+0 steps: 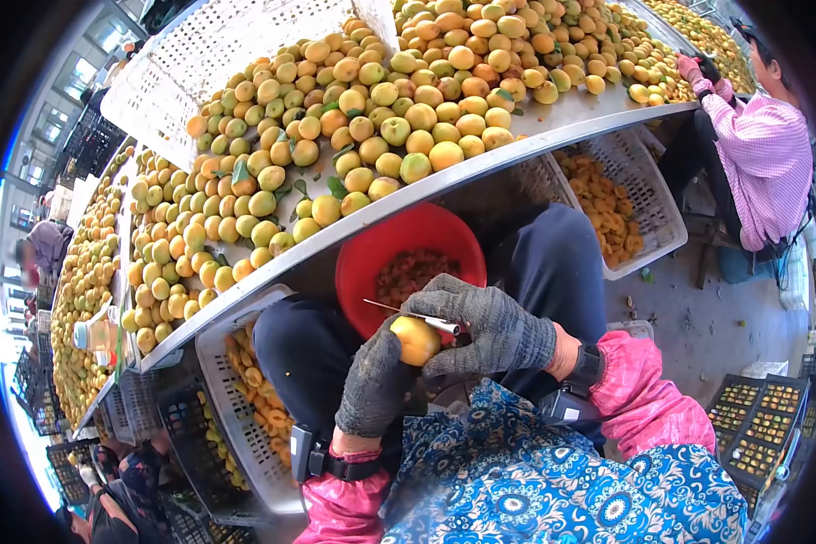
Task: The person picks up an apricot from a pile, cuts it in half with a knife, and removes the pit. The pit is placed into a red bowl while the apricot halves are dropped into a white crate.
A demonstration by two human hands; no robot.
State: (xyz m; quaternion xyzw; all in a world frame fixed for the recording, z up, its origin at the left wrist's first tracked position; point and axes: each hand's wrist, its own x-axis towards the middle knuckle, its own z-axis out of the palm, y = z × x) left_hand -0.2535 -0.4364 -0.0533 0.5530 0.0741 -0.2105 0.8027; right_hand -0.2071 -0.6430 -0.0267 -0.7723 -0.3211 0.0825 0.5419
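Observation:
My left hand [372, 383], in a dark grey knitted glove, holds a yellow apricot-like fruit [415, 341] above my lap. My right hand [494, 331], gloved the same way, is closed around a thin metal tool [433, 322]. The tool's narrow shaft lies across the top of the fruit and points left. Beneath and beyond the hands stands a red bowl [358, 263] with small reddish-brown pieces, probably pits, inside. The right fingertips are beside the fruit; whether they press on it is hard to tell.
A metal-edged table [480, 170] heaped with whole fruit spans the front. White crates of orange fruit pieces stand at left [216, 363] and right [666, 231]. A person in a pink checked shirt [766, 163] sits at right. Black trays [760, 412] lie lower right. Other people are at left.

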